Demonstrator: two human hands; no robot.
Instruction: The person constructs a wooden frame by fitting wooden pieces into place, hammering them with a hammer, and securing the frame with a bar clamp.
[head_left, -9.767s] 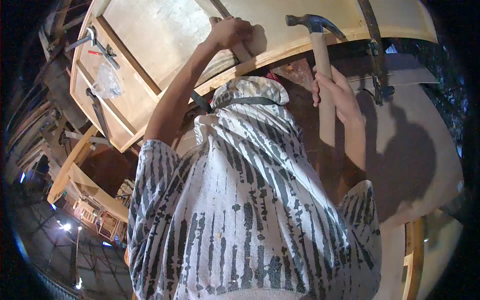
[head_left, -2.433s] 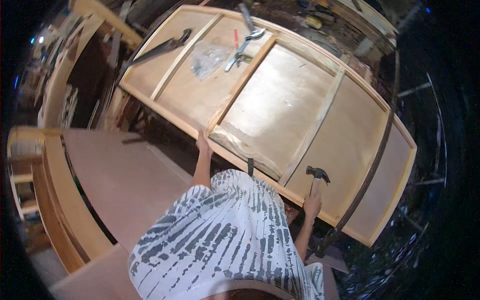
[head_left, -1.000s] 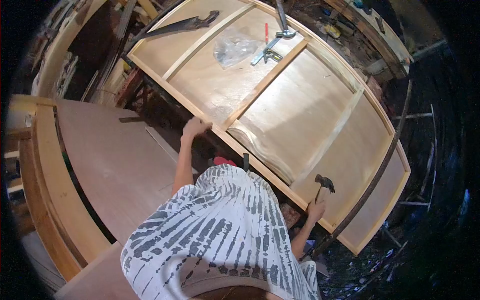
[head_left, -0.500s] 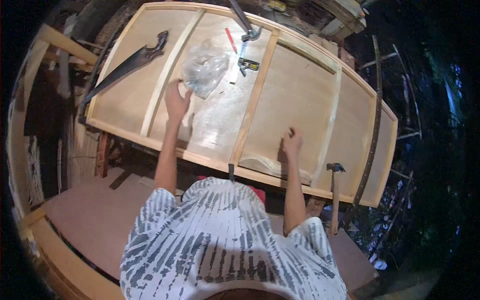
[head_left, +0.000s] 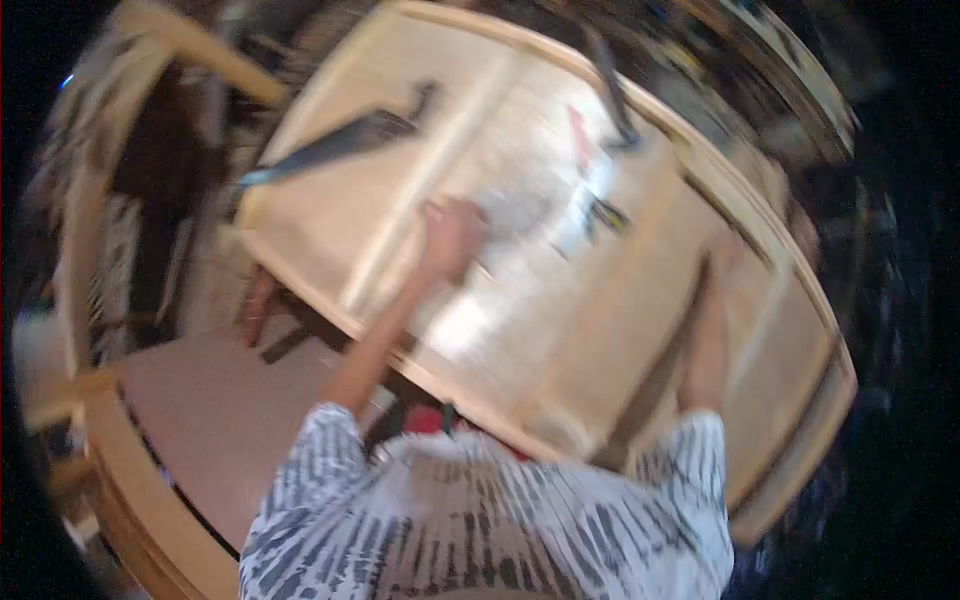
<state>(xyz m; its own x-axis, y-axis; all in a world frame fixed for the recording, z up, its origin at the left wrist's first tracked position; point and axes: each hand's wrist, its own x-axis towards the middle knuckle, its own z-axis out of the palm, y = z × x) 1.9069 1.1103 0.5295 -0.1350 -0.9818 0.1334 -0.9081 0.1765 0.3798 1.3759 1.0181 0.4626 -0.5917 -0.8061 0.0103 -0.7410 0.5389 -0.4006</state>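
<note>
My left hand (head_left: 455, 238) is over the framed wooden panel (head_left: 590, 310), at the near left side of the clear plastic bag (head_left: 525, 205). Its fingers look curled, but blur hides whether they grip the bag. My right hand (head_left: 728, 250) reaches over the right half of the panel near its far edge, its fingers smeared by motion. Right of the bag lie a red item (head_left: 579, 135) and a small black and yellow tool (head_left: 606, 216). A handsaw (head_left: 340, 140) rests on the panel's left part.
A dark metal clamp (head_left: 608, 80) crosses the panel's far edge. At the lower left is a brownish board (head_left: 230, 410) beside a curved wooden frame (head_left: 130, 480). A reddish support leg (head_left: 258, 305) stands under the panel's left end.
My right hand has let go of the hammer and moved farther out over the panel. My left hand has gone from the near edge to the bag. The view has turned and blurred.
</note>
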